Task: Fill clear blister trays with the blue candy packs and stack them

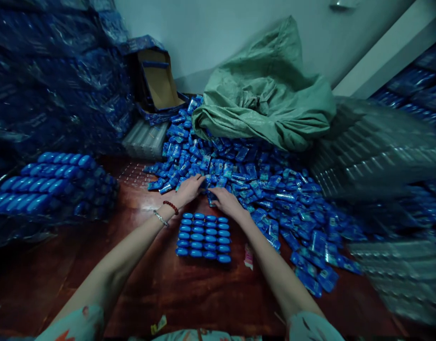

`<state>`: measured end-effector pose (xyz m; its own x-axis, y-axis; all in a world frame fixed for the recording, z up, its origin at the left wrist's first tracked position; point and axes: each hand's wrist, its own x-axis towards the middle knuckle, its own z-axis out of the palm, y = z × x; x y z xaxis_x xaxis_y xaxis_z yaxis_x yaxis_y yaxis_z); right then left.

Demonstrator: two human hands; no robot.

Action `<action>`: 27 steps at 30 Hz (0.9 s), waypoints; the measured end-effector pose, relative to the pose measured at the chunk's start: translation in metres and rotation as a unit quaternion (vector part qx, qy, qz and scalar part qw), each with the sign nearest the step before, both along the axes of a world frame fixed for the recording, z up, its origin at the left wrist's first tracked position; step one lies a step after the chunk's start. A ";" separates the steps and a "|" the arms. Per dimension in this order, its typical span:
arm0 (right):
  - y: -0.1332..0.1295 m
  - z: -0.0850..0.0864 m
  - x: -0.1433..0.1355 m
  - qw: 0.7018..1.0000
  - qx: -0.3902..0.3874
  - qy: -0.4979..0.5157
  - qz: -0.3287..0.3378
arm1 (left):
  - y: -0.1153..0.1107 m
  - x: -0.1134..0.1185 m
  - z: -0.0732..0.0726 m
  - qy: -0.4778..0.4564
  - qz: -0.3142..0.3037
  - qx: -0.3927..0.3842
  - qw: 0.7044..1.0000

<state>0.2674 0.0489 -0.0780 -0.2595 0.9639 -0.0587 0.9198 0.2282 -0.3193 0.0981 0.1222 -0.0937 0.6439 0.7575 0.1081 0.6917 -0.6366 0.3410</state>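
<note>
My left hand (190,189), with a red bead bracelet (171,207) and a silver one (161,218) at the wrist, reaches the near edge of a heap of small blue packets (239,163). Its fingers are drawn together, and what they hold is hard to make out. Close by on the right, my right hand (228,202) has its fingers closed on a blue packet (211,198). Between my forearms, a block of glossy blue rounded pieces (204,237) in neat rows rests on the reddish-brown table (150,274).
Behind the heap lies a green sack (264,104). Clear plastic trays (147,137) and an open cardboard box (159,83) stand back left. Filled blue stacks (43,184) rise at left. More clear trays (374,147) are piled right. A pink scrap (248,257) lies beside my right forearm.
</note>
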 end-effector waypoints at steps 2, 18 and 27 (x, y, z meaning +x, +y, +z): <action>0.006 0.002 -0.003 0.999 -0.024 -0.025 0.011 | 0.004 0.007 -0.003 0.010 0.004 -0.003 1.000; -0.014 0.002 0.008 0.998 -0.045 0.037 0.019 | -0.016 -0.041 -0.025 -0.162 0.054 -0.029 0.985; -0.164 0.008 0.007 0.933 0.167 0.231 -0.221 | -0.122 -0.079 -0.023 -0.283 0.127 -0.192 0.931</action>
<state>0.2748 -0.1147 -0.0702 0.2440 0.9272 0.2841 0.7301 0.0172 -0.6831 0.0187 0.0000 -0.1168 0.3614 0.9301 0.0659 0.4434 -0.2336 0.8654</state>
